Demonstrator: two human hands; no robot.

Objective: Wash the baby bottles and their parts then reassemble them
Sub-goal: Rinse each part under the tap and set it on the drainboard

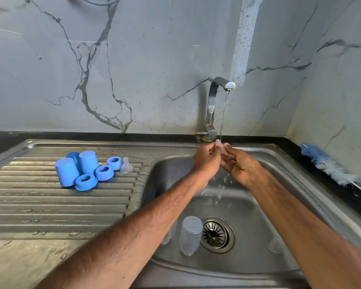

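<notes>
Both hands are meeting directly under the tap point(218, 85), where a thin stream of water point(224, 113) is falling onto a small clear teat point(221, 147); the left hand point(206, 161) is pinching it with curled fingertips, and the right hand point(241, 166) seems to be nipping it between thumb and forefinger while its other fingers are lying loosely stretched beneath. The teat is being held high over the sink point(167, 178), well above the basin floor, where a clear bottle point(191, 234) is resting just beside the drain strainer point(215, 234); whether that bottle is standing or lying I cannot tell. On the draining board point(50, 205) the blue caps point(67, 172), blue rings point(104, 172) and a second teat point(126, 165) are sitting together, apparently rinsed; a bottle brush point(329, 165) is lying on the counter to the right. Rinsing looks to be the step in hand, and doing it well probably means turning the teat so water is running through its inside and out of the tip; squeezing it gently should be flushing any soap from the hole; wet silicone is likely slippery, so keeping a firm pinch with one hand while the other is rubbing seems wise, lest it drop toward the strainer.
</notes>
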